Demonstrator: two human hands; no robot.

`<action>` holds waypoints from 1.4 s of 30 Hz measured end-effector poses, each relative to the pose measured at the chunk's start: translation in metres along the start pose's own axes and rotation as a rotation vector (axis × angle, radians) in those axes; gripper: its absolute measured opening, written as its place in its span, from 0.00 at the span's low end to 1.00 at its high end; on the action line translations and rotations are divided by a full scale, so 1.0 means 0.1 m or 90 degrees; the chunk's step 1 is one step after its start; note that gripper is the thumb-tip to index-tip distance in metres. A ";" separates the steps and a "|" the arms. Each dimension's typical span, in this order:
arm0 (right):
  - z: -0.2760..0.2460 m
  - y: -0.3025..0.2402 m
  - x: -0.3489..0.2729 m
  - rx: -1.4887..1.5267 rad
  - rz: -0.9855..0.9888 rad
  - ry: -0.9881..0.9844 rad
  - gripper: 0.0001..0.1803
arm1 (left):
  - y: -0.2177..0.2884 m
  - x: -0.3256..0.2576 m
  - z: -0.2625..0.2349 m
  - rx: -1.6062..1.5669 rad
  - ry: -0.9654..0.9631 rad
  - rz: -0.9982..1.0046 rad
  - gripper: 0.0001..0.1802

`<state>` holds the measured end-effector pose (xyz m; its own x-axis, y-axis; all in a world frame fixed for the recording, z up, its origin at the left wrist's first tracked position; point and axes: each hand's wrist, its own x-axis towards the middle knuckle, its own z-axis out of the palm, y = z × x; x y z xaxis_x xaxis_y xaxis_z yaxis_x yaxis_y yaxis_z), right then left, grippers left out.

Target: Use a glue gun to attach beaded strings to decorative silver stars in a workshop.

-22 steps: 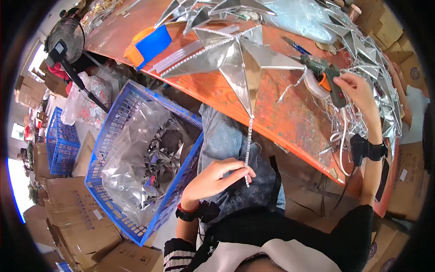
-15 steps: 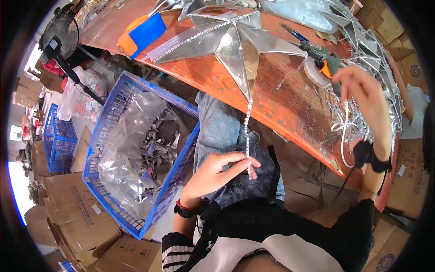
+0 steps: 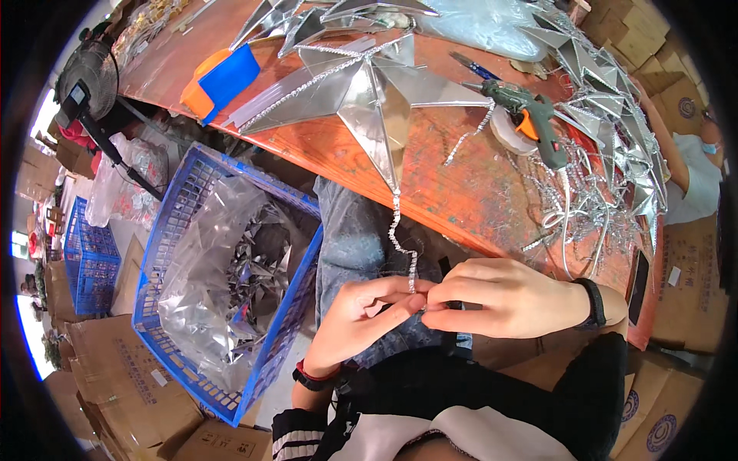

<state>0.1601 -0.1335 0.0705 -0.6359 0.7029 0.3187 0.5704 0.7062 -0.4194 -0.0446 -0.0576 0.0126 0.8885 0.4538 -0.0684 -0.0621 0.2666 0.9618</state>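
Trim strand's lower end hidden between my hands' fingertips. Desk's far edge cut off at top. Scraps in the blue crate's bag too jumbled to identify.

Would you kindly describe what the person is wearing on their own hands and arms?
Both hands are bare, with no gloves. The left hand has a dark band with a red edge at the wrist, and a black-and-white striped sleeve shows lower on that arm. The right hand has a black wristband, with the forearm bare up to a dark garment.
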 end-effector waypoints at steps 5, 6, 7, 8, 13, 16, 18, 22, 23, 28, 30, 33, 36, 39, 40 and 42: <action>-0.19 -0.05 0.02 0.172 0.002 0.021 0.15 | -0.10 0.13 -0.10 -0.067 -0.059 0.018 0.31; -0.21 -0.06 0.03 0.197 -0.020 0.009 0.16 | -0.12 0.17 -0.12 -0.133 -0.033 0.011 0.33; -0.24 -0.08 0.06 0.238 -0.031 0.029 0.16 | -0.12 0.22 -0.15 -0.198 -0.007 0.004 0.35; -0.28 -0.08 0.09 0.243 -0.046 0.013 0.17 | -0.12 0.30 -0.20 -0.237 -0.014 0.022 0.35; -0.49 -0.20 0.21 0.240 -0.089 0.044 0.15 | 0.00 0.71 -0.35 -0.385 -0.033 0.104 0.33; -0.66 -0.21 0.36 0.173 -0.138 0.083 0.10 | 0.04 0.78 -0.34 -0.412 -0.006 0.114 0.29; -0.79 -0.21 0.47 0.160 -0.133 0.129 0.04 | 0.03 0.81 -0.35 -0.449 -0.030 0.160 0.23; -1.08 -0.06 0.67 0.087 -0.122 0.130 0.05 | 0.00 0.87 -0.36 -0.520 -0.032 0.156 0.16; -1.04 -0.03 0.66 0.089 -0.073 0.203 0.05 | 0.01 0.89 -0.36 -0.518 -0.040 0.154 0.16; -0.97 0.15 0.87 0.117 0.223 0.439 0.12 | -0.03 0.86 -0.41 -0.514 -0.014 0.141 0.15; -1.06 0.46 0.86 0.139 0.250 0.425 0.12 | -0.06 0.88 -0.42 -0.524 -0.019 0.138 0.13; -1.09 0.91 0.91 0.167 0.253 0.389 0.11 | -0.08 0.88 -0.44 -0.526 -0.017 0.134 0.12; -0.92 1.25 0.95 0.216 0.219 0.380 0.09 | -0.06 0.88 -0.44 -0.514 0.001 0.119 0.12; -0.76 1.45 1.00 0.239 0.245 0.377 0.09 | -0.02 0.86 -0.45 -0.471 0.017 0.100 0.11; -0.71 1.52 0.99 0.263 0.233 0.378 0.09 | 0.00 0.85 -0.45 -0.443 0.017 0.095 0.11; -0.66 1.55 1.00 0.305 0.239 0.374 0.08 | 0.07 0.80 -0.45 -0.373 0.025 0.093 0.09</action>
<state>0.2197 0.0519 0.0934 0.0017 0.9074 0.4202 0.3232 0.3972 -0.8590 0.0059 0.0192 0.0023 0.8353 0.5488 0.0323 -0.4319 0.6187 0.6563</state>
